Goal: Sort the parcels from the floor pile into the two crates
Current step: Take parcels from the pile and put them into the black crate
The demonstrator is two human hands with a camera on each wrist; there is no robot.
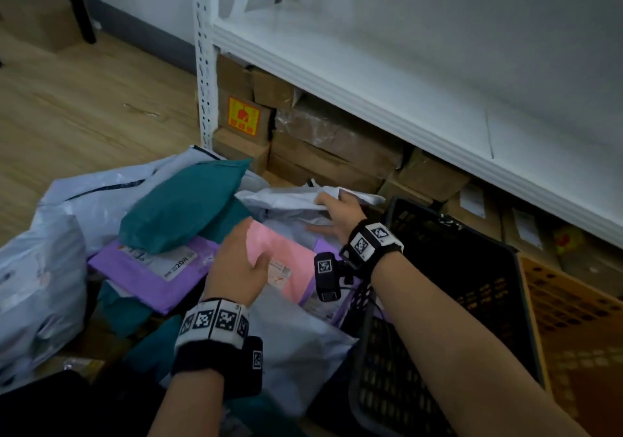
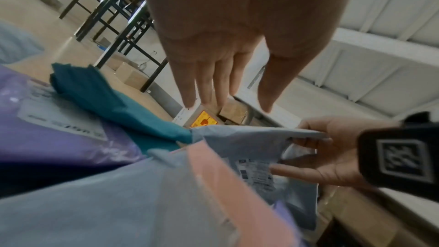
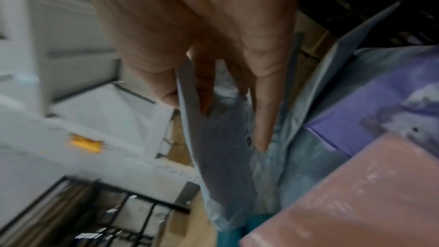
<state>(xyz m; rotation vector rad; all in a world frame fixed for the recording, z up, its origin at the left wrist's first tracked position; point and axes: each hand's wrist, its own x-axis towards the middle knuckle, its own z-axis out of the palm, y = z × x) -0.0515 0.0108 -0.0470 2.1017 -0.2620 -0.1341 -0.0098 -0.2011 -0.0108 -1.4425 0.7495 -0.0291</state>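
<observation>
A pile of soft mailer parcels covers the floor: a teal one, a purple one, a pink one and several grey ones. My right hand pinches the edge of a grey-white parcel at the far side of the pile; the same grey-white parcel hangs between thumb and fingers in the right wrist view. My left hand hovers flat over the pink parcel, fingers straight and holding nothing. A black crate and an orange crate stand to the right.
A white shelf unit rises behind the pile, with cardboard boxes packed beneath it. One box bears a yellow-red sticker. Wooden floor extends to the left. Black table legs stand farther off.
</observation>
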